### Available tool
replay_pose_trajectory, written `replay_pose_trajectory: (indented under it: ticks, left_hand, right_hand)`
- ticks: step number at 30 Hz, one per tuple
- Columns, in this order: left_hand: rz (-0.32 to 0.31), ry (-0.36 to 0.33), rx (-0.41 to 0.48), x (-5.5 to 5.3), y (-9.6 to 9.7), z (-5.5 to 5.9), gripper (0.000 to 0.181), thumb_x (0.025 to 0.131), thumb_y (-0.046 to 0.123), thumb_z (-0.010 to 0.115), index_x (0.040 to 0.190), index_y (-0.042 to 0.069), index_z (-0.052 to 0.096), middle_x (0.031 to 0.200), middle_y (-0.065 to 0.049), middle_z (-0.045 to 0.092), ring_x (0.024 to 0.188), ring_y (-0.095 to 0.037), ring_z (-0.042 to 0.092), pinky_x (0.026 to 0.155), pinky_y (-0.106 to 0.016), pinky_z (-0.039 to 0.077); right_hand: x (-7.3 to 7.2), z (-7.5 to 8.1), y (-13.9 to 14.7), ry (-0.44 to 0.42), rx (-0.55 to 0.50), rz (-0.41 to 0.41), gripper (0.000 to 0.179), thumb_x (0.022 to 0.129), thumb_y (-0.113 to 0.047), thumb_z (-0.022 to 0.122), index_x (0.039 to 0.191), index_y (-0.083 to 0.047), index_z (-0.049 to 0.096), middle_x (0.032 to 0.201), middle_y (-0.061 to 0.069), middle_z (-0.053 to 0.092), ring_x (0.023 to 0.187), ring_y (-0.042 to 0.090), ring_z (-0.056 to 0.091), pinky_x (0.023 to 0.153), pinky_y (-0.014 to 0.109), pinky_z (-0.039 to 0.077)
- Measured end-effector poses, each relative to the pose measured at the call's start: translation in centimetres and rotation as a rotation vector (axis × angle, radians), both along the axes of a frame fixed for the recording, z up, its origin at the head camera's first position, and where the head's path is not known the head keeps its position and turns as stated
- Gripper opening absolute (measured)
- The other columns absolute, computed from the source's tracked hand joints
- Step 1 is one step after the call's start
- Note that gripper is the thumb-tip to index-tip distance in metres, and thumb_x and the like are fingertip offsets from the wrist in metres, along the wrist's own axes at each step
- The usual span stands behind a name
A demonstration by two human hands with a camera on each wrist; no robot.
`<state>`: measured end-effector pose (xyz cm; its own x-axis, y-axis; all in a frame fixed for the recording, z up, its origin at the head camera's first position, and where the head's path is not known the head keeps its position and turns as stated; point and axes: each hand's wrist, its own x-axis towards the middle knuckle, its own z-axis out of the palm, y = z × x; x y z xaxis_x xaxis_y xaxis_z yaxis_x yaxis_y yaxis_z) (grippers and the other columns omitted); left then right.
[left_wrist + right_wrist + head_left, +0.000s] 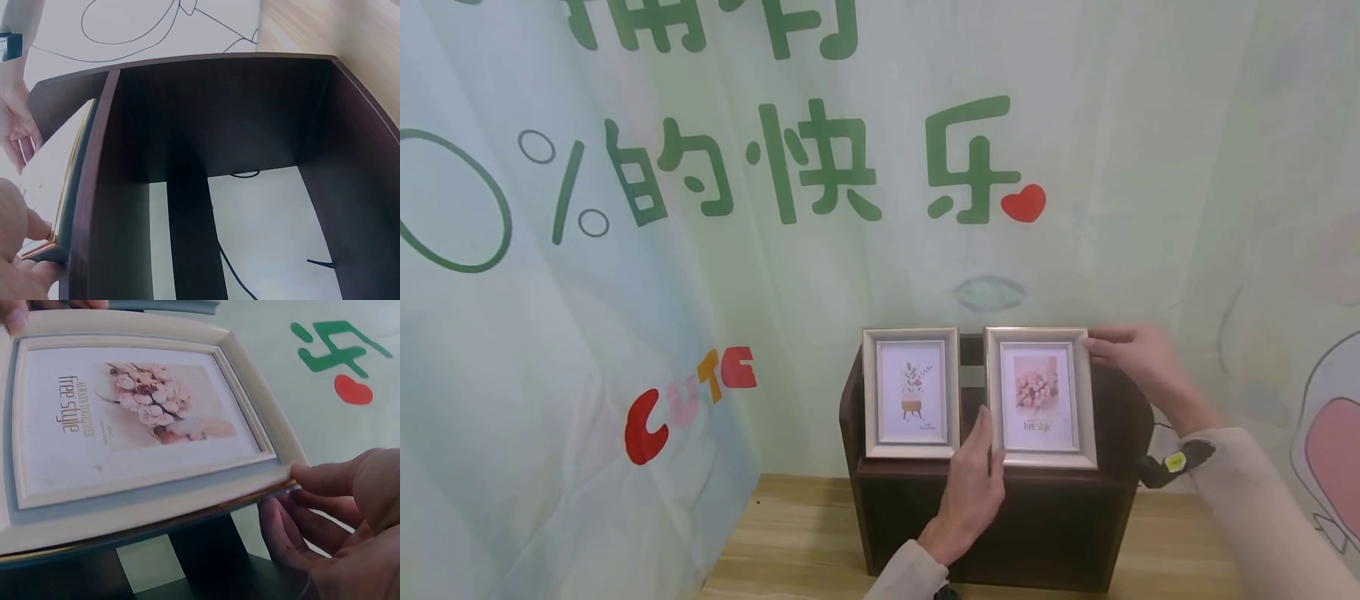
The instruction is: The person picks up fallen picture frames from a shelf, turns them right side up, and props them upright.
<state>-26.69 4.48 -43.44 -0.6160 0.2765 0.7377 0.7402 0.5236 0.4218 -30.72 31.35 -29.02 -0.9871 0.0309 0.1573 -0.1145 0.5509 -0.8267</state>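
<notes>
A picture frame with pink flowers and "free style" lettering (1037, 398) stands at the right on the upper shelf of a dark brown rack (985, 525). My right hand (1138, 358) pinches its upper right corner, thumb on the front and fingers behind, as the right wrist view shows. With my left hand (970, 492) I pinch its lower left corner between thumb and fingers; that edge (59, 231) shows in the left wrist view. A second picture frame with a potted plant print (912, 392) stands to the left, a narrow gap between the two.
Under the shelf the rack has an open compartment (219, 112) with a dark crossbar (194, 237) and thin black cables behind. A printed curtain (820, 275) hangs at the back and left. The rack stands on a light wooden floor (775, 533).
</notes>
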Motion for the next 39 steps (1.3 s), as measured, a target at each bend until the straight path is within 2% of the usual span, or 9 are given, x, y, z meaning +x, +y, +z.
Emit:
replay_pose_trajectory:
  ticks: [4,9,16,20,23,28,32,36,39]
  left_hand:
    - [0.007,0.047,0.006,-0.3,0.1,-0.3,0.057,0.101,-0.003,0.064,0.152,-0.016,0.042,0.156,-0.032,0.048,0.144,-0.038,0.053,0.111,-0.044,0.053]
    - [0.024,0.064,0.038,-0.6,0.1,-0.5,0.055,0.099,-0.005,0.064,0.149,-0.018,0.044,0.153,-0.034,0.051,0.142,-0.041,0.056,0.110,-0.044,0.054]
    - [0.010,0.000,0.081,-0.6,0.3,-0.5,0.052,0.100,-0.005,0.063,0.148,-0.017,0.046,0.151,-0.034,0.052,0.141,-0.040,0.055,0.110,-0.043,0.053]
    - [0.009,-0.039,0.162,-0.6,0.4,-0.6,0.047,0.099,-0.005,0.065,0.143,-0.016,0.053,0.144,-0.032,0.061,0.134,-0.039,0.063,0.105,-0.042,0.058]
    - [-0.014,-0.110,0.259,-0.5,0.3,-0.4,0.043,0.098,-0.004,0.067,0.140,-0.014,0.058,0.137,-0.031,0.065,0.126,-0.036,0.068,0.099,-0.038,0.061]
    - [-0.067,-0.332,0.437,-0.3,0.0,0.3,0.038,0.097,0.001,0.071,0.133,-0.010,0.066,0.132,-0.029,0.069,0.116,-0.035,0.074,0.091,-0.031,0.063]
    - [-0.081,-0.491,0.520,-0.4,-0.5,1.1,0.035,0.094,0.004,0.077,0.126,-0.007,0.072,0.127,-0.026,0.073,0.113,-0.035,0.076,0.091,-0.032,0.064]
    - [-0.103,-0.568,0.534,-0.7,-0.9,1.7,0.034,0.091,0.004,0.079,0.123,-0.007,0.073,0.124,-0.026,0.075,0.111,-0.034,0.077,0.090,-0.033,0.064]
    - [-0.109,-0.580,0.523,-0.8,-1.1,1.9,0.034,0.090,0.003,0.079,0.122,-0.008,0.074,0.122,-0.027,0.075,0.109,-0.034,0.077,0.089,-0.033,0.065]
  right_hand:
    - [0.2,0.2,0.6,-0.021,0.007,0.023,0.077,0.104,-0.051,0.061,0.156,0.003,0.045,0.158,0.032,0.047,0.144,0.049,0.051,0.124,0.068,0.029]
    - [0.7,0.5,0.4,-0.015,0.042,0.030,0.081,0.103,-0.056,0.060,0.159,-0.001,0.041,0.161,0.030,0.045,0.150,0.050,0.042,0.123,0.071,0.029]
    - [1.6,0.3,0.3,0.101,0.030,0.061,0.072,0.106,-0.045,0.060,0.156,0.004,0.042,0.159,0.033,0.045,0.147,0.053,0.043,0.120,0.073,0.032]
    - [1.9,-0.1,0.3,0.155,0.023,0.066,0.067,0.106,-0.041,0.061,0.155,0.002,0.046,0.157,0.032,0.048,0.147,0.054,0.043,0.118,0.075,0.033]
    - [2.4,-0.4,0.5,0.192,0.017,0.067,0.061,0.106,-0.040,0.061,0.152,0.000,0.049,0.154,0.029,0.052,0.145,0.053,0.046,0.116,0.075,0.035]
    - [3.4,-0.7,1.1,0.214,0.037,0.042,0.060,0.105,-0.041,0.064,0.151,-0.005,0.051,0.151,0.025,0.056,0.143,0.053,0.048,0.112,0.078,0.036]
    - [3.9,-0.8,1.4,0.198,0.037,0.025,0.063,0.103,-0.044,0.066,0.152,-0.007,0.051,0.151,0.024,0.055,0.143,0.055,0.047,0.111,0.080,0.036]
    - [4.4,-1.0,1.7,0.187,0.036,0.018,0.061,0.103,-0.044,0.066,0.151,-0.009,0.053,0.148,0.017,0.058,0.143,0.051,0.050,0.110,0.077,0.039]
    - [4.7,-1.2,2.0,0.183,0.041,0.014,0.061,0.103,-0.045,0.066,0.150,-0.010,0.054,0.144,0.011,0.060,0.144,0.049,0.049,0.108,0.076,0.040]
